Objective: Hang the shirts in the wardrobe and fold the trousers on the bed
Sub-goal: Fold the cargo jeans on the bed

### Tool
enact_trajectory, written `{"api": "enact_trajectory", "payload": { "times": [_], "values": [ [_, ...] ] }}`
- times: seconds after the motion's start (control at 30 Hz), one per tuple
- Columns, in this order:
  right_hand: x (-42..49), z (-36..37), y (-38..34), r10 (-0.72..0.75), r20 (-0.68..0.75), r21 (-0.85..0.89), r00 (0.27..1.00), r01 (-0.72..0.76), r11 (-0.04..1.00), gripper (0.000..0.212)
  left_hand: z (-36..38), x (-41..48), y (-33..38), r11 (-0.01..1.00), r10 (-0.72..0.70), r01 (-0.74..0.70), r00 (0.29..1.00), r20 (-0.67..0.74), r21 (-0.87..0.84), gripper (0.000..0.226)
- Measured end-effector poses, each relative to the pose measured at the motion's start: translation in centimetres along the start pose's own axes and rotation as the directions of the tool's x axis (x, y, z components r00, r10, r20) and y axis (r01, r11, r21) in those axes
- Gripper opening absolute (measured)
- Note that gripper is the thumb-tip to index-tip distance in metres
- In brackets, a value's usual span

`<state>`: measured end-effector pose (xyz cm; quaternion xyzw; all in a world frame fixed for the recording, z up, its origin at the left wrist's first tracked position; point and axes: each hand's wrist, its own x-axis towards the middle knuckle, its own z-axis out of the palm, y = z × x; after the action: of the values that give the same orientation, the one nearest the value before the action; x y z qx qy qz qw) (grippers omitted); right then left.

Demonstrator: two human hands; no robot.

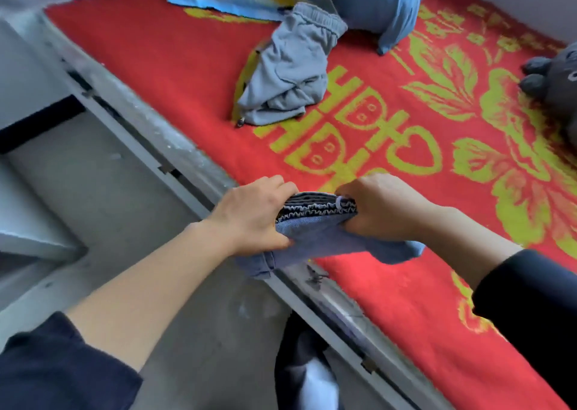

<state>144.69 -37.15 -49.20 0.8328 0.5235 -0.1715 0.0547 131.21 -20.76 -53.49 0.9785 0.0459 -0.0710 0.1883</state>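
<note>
Left hand [253,216]: curled tight on one end of the blue trousers' [315,238] gathered waistband.
Right hand [381,210]: clenched on the waistband's other end.
Blue trousers: held between both hands at the near edge of the bed [187,75], with cloth drooping over the bed frame [175,147].
Grey trousers [290,69]: lay crumpled farther up the red blanket, just beside the blue pillow [359,0].
Bed also bore: a grey plush toy [559,75] at the right edge.

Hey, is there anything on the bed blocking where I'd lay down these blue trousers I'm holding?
Nothing visible does. The left hand and right hand grip the blue trousers at the bed's edge, and the red blanket right ahead is bare. The grey trousers lie crumpled farther up, well apart.
</note>
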Motion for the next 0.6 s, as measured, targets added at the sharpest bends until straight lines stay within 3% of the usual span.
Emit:
{"api": "enact_trajectory", "payload": {
  "times": [0.13, 0.3, 0.4, 0.5, 0.6],
  "values": [
    [2.4, 1.0, -13.2, -0.165, -0.024, -0.027, 0.986, 0.165, 0.986, 0.018, -1.4, -13.5, -6.2, 0.980, -0.197, 0.198, 0.977, -0.085, 0.014, 0.052],
    [5.8, 3.6, -29.9, -0.389, -0.004, -0.077, 0.921, 0.388, 0.919, 0.021, -0.8, -30.0, -13.3, 0.894, -0.446, 0.447, 0.878, -0.175, -0.036, 0.057],
    [7.8, 5.8, -38.3, -0.514, -0.032, -0.105, 0.857, 0.509, 0.854, 0.022, 0.7, -38.0, -17.2, 0.833, -0.543, 0.550, 0.792, -0.279, -0.057, 0.055],
    [10.4, 9.3, -45.2, -0.662, -0.143, -0.084, 0.736, 0.657, 0.749, 0.018, 2.8, -44.0, -20.6, 0.771, -0.611, 0.634, 0.714, -0.342, -0.053, 0.059],
    [13.5, 12.9, -50.7, -0.736, -0.143, -0.050, 0.662, 0.738, 0.673, 0.020, 5.1, -48.2, -24.3, 0.743, -0.636, 0.666, 0.674, -0.375, -0.064, 0.056]
  ]
}}
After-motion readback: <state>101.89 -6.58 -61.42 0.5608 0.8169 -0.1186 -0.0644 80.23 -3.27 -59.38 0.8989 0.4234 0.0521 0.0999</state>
